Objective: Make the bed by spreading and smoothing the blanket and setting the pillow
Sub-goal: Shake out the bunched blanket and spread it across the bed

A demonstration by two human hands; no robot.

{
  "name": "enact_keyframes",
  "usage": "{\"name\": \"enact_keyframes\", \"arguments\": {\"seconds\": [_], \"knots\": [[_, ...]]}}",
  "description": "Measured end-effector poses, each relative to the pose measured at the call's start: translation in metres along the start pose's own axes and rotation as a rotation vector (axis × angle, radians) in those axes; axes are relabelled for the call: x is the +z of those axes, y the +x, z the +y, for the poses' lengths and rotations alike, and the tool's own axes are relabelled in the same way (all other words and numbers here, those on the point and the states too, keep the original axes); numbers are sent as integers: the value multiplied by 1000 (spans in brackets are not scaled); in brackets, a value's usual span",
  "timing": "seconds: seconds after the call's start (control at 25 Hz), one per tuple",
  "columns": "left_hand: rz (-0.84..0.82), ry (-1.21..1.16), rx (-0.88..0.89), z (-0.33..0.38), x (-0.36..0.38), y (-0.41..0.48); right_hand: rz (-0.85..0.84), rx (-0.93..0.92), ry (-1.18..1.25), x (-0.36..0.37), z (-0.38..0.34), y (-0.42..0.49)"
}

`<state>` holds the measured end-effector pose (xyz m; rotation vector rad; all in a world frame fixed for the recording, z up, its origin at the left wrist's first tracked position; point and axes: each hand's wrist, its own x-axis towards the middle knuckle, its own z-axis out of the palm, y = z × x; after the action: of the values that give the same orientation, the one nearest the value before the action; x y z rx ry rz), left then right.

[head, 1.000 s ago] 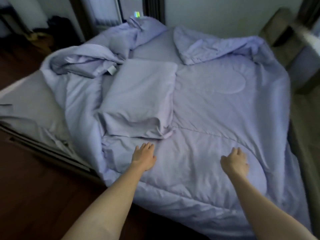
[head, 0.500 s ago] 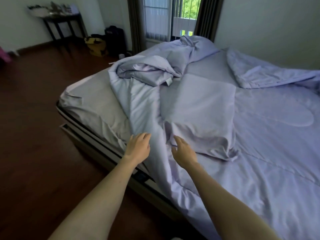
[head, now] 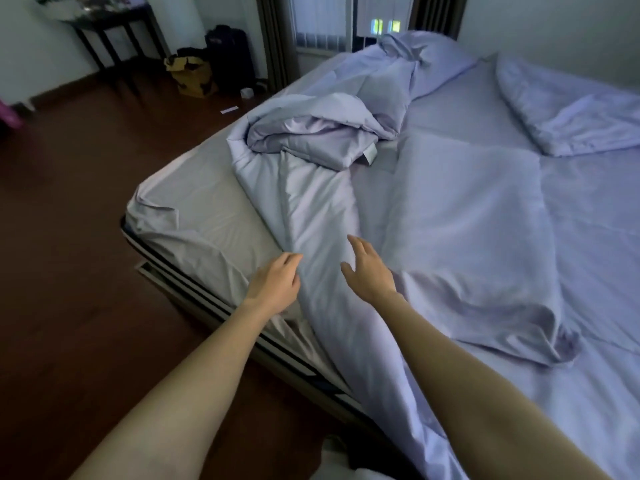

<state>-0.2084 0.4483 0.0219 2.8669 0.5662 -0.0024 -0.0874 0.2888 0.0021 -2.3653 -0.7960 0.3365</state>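
A lilac blanket (head: 322, 216) lies crumpled across the bed, bunched into a heap (head: 322, 136) near the left side and folded back at the far right (head: 568, 119). A flat lilac pillow (head: 467, 230) rests on top of it in the middle. My left hand (head: 275, 287) hovers at the blanket's left edge, fingers loosely curled and holding nothing. Just to its right, my right hand (head: 369, 271) reaches over the same fold with fingers spread, empty. Grey fitted sheet (head: 201, 209) shows bare at the bed's near left corner.
Dark wooden floor (head: 76, 237) runs along the left of the bed frame (head: 207, 303). A dark table (head: 110, 32), a black suitcase (head: 230, 53) and a yellow bag (head: 192, 76) stand by the far wall. A window with curtains (head: 346, 19) is behind the bed.
My view swung left toward the bed's left edge. Both hands left the blanket's lower middle and moved to the long fold at the left, my right hand now spread wider.
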Motion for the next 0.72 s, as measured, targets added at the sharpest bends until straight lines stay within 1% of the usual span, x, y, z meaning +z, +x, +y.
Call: {"name": "enact_keyframes", "arguments": {"seconds": [0.2, 0.28, 0.48, 0.64, 0.72], "knots": [[-45, 21, -53, -41, -9, 71, -38, 118, 9, 14, -9, 61], [-70, 25, -42, -54, -4, 100, -38, 154, -6, 18, -7, 81], [-193, -38, -60, -96, 10, 188, -16, 306, -25, 39, 2, 133], [-285, -179, -103, -117, 30, 263, 28, 524, 45, 70, 4, 177], [-304, -300, -112, -125, 39, 294, 45, 629, 0, 81, -2, 193]]}}
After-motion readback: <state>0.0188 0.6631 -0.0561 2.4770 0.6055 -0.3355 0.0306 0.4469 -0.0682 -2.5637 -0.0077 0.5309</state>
